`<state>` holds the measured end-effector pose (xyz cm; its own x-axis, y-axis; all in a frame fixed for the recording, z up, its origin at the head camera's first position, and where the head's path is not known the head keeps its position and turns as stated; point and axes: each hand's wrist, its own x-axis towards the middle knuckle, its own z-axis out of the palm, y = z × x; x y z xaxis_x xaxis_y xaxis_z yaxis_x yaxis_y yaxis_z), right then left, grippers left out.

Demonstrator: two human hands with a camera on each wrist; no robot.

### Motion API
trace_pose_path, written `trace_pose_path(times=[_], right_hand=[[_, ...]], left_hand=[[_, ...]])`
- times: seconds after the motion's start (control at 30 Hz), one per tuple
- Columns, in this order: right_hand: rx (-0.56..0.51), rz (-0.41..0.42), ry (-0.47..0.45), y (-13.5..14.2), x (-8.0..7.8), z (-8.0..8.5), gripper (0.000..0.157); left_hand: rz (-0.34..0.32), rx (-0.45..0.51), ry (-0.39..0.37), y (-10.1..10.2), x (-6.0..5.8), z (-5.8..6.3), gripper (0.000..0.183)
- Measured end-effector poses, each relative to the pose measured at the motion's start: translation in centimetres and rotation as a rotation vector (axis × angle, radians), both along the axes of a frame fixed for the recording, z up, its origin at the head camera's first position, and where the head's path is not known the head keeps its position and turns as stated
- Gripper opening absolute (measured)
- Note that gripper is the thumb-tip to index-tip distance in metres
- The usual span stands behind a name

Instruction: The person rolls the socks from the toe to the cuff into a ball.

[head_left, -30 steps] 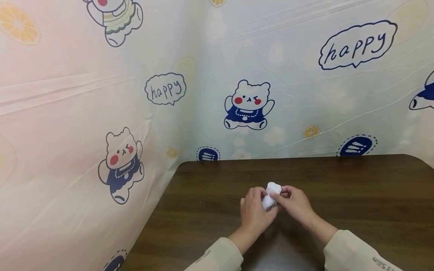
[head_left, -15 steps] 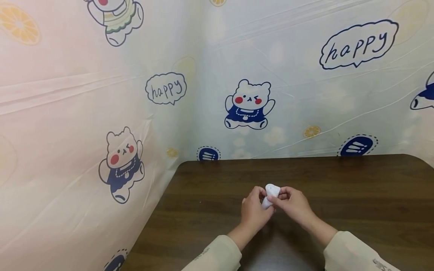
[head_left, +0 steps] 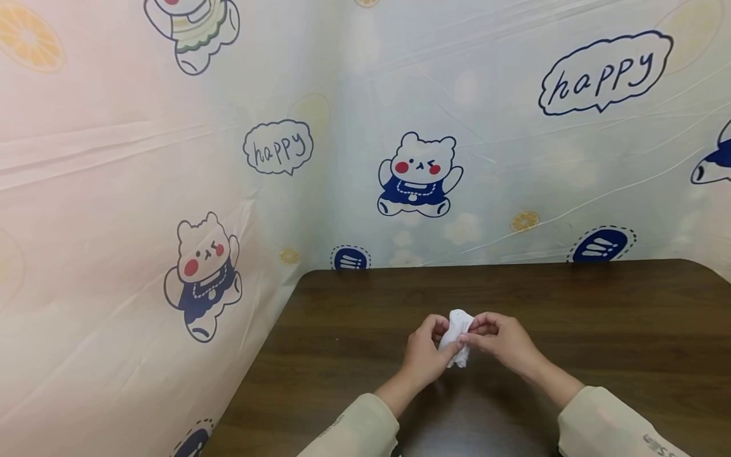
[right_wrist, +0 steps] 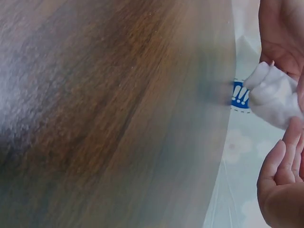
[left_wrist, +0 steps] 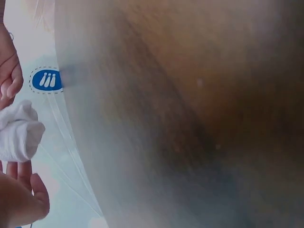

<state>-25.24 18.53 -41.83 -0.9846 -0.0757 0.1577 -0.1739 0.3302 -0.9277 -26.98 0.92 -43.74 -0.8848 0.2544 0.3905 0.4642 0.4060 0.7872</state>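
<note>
Holding a white cloth [head_left: 455, 333] between both hands right now, all bunched up into a small crumpled roll. It's up off the table [head_left: 320, 336], roughly over the middle, standing at a bit of a slant with its top end leaning away from me and the bottom end poking out below my thumbs.

My left hand [head_left: 424, 357] has the left side of it: fingers arched up and bent in round the back, thumb stretched across the front, so yeah, a proper grip. That forearm comes in from the lower left and angles up toward the middle. My right hand [head_left: 505, 339] is on the other side, pinching the cloth's right edge between thumb and bent fingers, with the back of the hand facing up and the forearm slanting in from the lower right. The thumbs almost meet at the front, can't really tell if they touch.

Both wrist cameras only catch the cloth and bits of my hands at the edge, the rest is mostly blurry brown wood. Pale sleeves [head_left: 608, 422] with dark lettering sit round my wrists. Behind the table there's a pastel curtain [head_left: 331, 209] with cartoon bears, orange slices and "happy" speech bubbles.
</note>
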Motion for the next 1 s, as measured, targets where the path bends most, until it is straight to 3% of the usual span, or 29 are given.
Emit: trace_pose_path(times=[0.3,0.57,0.73,0.87,1.0], right_hand=[[-0.078,0.05,-0.069,0.5,-0.3,-0.4,0.032],[-0.14,0.111,-0.065,0.8,-0.1,-0.6,0.024],[-0.332,0.098,-0.08,0.7,0.1,-0.8,0.016],[-0.53,0.207,-0.023,0.6,0.1,-1.1,0.011],[-0.595,0.279,0.009,0.6,0.1,-1.1,0.012]], left_hand=[[-0.133,0.054,-0.022,-0.5,-0.3,0.1,0.023],[-0.129,0.071,-0.034,-0.7,-0.5,0.2,0.022],[-0.075,0.11,-0.041,-0.8,-0.7,0.1,0.022],[-0.074,0.114,-0.025,-0.9,-0.9,0.1,0.023],[-0.091,0.086,-0.009,-0.9,-0.9,0.1,0.022]])
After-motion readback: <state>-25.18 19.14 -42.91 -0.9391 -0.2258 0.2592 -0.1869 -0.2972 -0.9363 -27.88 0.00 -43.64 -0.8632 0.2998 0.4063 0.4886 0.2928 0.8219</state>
